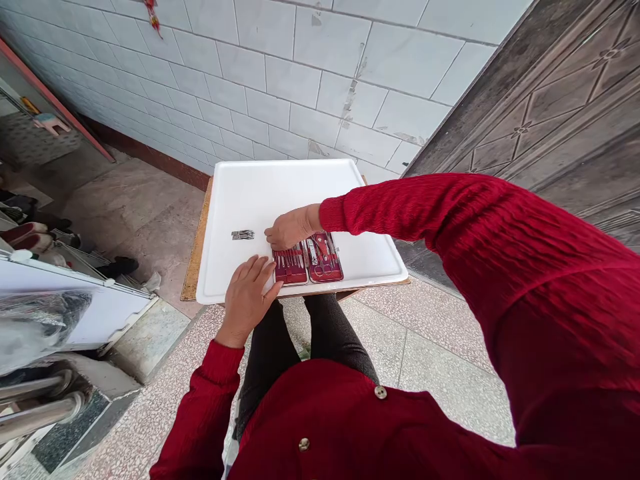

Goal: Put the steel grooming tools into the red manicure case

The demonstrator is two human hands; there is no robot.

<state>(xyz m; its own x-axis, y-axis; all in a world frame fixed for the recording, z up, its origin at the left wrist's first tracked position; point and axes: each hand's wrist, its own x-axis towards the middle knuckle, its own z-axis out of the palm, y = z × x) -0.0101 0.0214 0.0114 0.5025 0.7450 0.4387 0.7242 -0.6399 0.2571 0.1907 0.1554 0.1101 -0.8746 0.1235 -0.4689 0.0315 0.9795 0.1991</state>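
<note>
An open red manicure set case (293, 277) lies near the front edge of a white tray-like tabletop (285, 190). Slim metal tools line its left half, and small scissors (323, 269) sit in the right half. My right hand (290, 229) reaches over the case's upper left corner, fingertips pinched together; what they hold, if anything, is hidden. Flat beside the case's left edge rests my left hand (249, 293), fingers stretched and thumb apart, with nothing visible in it. Left of my right hand, metal nail clippers (243, 235) lie on the tabletop.
The tabletop stands against a tiled wall (280, 80), over a brown wooden board (193, 273). A dark carved door (530, 113) is on the right. Shoes (30, 237) and a white-topped rack (60, 287) stand at the left. My legs are close below the front edge.
</note>
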